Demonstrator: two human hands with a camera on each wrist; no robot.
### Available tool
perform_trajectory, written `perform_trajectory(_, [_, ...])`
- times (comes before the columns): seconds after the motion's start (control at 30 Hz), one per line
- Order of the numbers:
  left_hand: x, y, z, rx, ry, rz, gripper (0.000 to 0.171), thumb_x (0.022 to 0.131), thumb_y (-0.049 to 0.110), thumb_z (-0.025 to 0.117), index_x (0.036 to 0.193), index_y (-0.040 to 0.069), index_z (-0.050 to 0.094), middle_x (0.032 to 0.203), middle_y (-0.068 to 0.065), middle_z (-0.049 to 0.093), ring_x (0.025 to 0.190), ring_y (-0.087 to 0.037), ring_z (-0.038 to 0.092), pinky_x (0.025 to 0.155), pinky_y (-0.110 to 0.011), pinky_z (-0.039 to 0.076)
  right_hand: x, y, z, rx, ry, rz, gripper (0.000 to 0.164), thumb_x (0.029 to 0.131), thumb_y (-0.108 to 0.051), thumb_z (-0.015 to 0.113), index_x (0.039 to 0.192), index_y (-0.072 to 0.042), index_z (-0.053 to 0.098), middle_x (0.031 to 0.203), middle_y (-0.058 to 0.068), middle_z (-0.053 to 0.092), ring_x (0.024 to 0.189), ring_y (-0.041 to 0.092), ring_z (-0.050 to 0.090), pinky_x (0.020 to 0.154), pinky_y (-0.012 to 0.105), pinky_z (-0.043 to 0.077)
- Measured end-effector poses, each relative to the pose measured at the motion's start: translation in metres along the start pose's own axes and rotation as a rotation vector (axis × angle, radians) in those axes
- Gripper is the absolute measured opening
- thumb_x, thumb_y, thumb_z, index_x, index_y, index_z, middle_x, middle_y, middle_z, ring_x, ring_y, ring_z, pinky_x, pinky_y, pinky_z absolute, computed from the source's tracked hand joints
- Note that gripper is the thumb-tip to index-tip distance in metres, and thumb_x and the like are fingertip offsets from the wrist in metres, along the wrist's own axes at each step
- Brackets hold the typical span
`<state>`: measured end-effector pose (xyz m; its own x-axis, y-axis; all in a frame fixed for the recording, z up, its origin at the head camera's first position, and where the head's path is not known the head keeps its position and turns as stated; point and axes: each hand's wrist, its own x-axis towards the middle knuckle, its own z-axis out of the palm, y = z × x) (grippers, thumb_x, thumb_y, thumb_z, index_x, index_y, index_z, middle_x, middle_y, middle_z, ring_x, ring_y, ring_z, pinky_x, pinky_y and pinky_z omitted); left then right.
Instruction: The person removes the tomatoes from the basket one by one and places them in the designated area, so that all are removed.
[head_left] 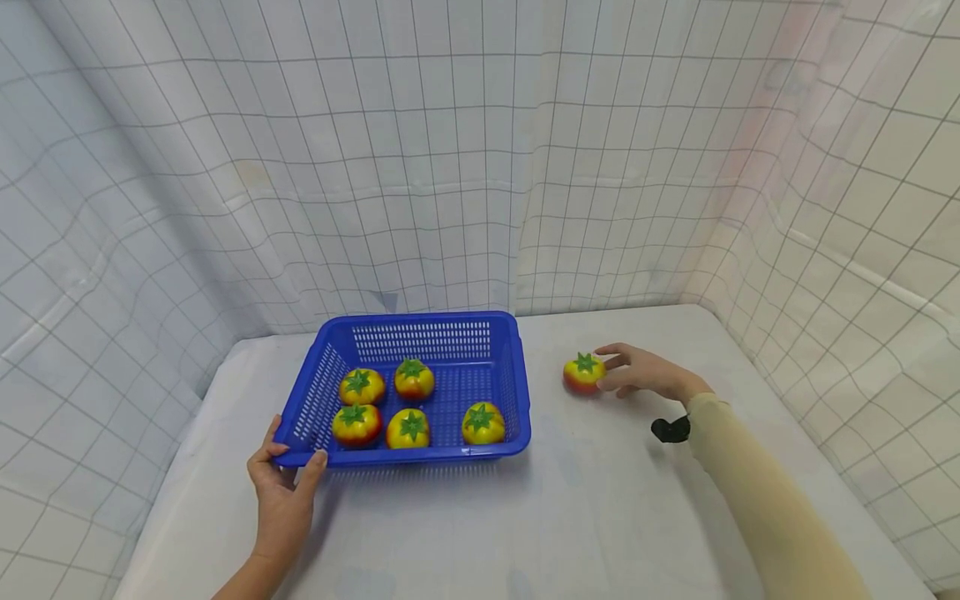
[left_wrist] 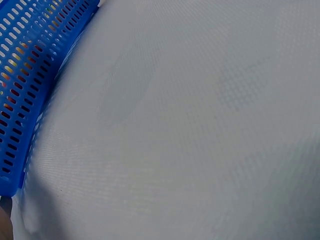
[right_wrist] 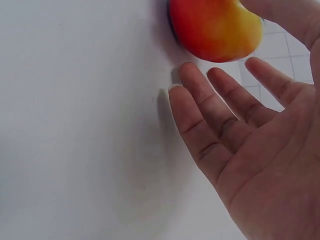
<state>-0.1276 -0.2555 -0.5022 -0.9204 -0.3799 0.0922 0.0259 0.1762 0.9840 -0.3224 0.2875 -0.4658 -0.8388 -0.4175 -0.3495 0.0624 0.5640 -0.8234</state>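
A blue plastic basket (head_left: pixel 465 379) with slotted walls stands on the white-covered table, holding several yellow-red tomatoes (head_left: pixel 358 426) with green star-shaped tops. My left hand (head_left: pixel 281 508) grips its near left corner, thumb on the front rim and fingers at the left side. The left wrist view shows the slotted basket wall (left_wrist: pixel 12 180) and only a sliver of that hand. Right of the basket, a single tomato (head_left: pixel 581 377) rests on the table. My right hand (head_left: pixel 651 373) is beside it, fingers spread and loosely bent; the right wrist view shows the fingertips close to the tomato (right_wrist: pixel 215 30).
White cloth with a dark grid (head_left: pixel 420 167) hangs behind and along both sides of the table (head_left: pixel 570 517). A small black object (head_left: pixel 670 430) sits at the right wrist, by the cream sleeve (head_left: pixel 757 500).
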Motion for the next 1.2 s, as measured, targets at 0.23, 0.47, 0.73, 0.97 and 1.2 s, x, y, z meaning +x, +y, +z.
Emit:
perform_trajectory(0.23, [0.001, 0.001, 0.001, -0.019, 0.011, 0.013, 0.048, 0.104, 0.020, 0.063, 0.122, 0.025, 0.019, 0.168, 0.017, 0.007, 0.153, -0.034, 0.017, 0.096, -0.008, 0.040, -0.011, -0.004, -0.011, 0.013, 0.003, -0.045, 0.078, 0.096, -0.033, 0.072, 0.158, -0.010, 0.030, 0.152, 0.019, 0.044, 0.119, 0.031, 0.063, 0.102, 0.045, 0.050])
perform_trajectory(0.47, [0.001, 0.001, 0.002, -0.055, 0.019, 0.021, 0.049, 0.102, 0.016, 0.064, 0.122, 0.025, 0.020, 0.168, 0.015, 0.008, 0.153, -0.034, 0.017, 0.097, -0.009, 0.040, -0.019, -0.011, -0.021, -0.008, 0.025, -0.081, 0.073, 0.099, -0.031, 0.069, 0.157, -0.008, 0.032, 0.155, 0.022, 0.041, 0.126, 0.038, 0.059, 0.103, 0.047, 0.049])
perform_trajectory(0.73, [0.001, 0.002, 0.003, -0.057, 0.034, 0.003, 0.051, 0.101, 0.015, 0.066, 0.123, 0.025, 0.021, 0.168, 0.017, 0.009, 0.153, -0.034, 0.018, 0.101, -0.014, 0.039, -0.023, -0.022, -0.026, -0.024, 0.061, -0.125, 0.068, 0.098, -0.034, 0.070, 0.154, -0.011, 0.038, 0.153, 0.023, 0.043, 0.126, 0.042, 0.057, 0.102, 0.047, 0.050])
perform_trajectory(0.97, [0.002, 0.001, 0.003, -0.098, 0.030, 0.007, 0.053, 0.100, 0.012, 0.067, 0.125, 0.023, 0.022, 0.168, 0.016, 0.009, 0.152, -0.038, 0.018, 0.095, -0.009, 0.042, -0.026, -0.038, -0.022, -0.056, 0.074, -0.167, 0.064, 0.098, -0.038, 0.070, 0.152, -0.016, 0.042, 0.148, 0.012, 0.050, 0.123, 0.039, 0.059, 0.101, 0.045, 0.051])
perform_trajectory(1.2, [0.003, 0.000, 0.002, -0.085, 0.025, 0.018, 0.054, 0.099, 0.010, 0.068, 0.125, 0.021, 0.022, 0.168, 0.019, 0.006, 0.153, -0.035, 0.020, 0.102, -0.018, 0.040, -0.025, -0.057, -0.010, -0.086, 0.067, -0.195, 0.060, 0.099, -0.034, 0.069, 0.150, -0.016, 0.045, 0.146, 0.010, 0.052, 0.122, 0.026, 0.060, 0.100, 0.045, 0.052])
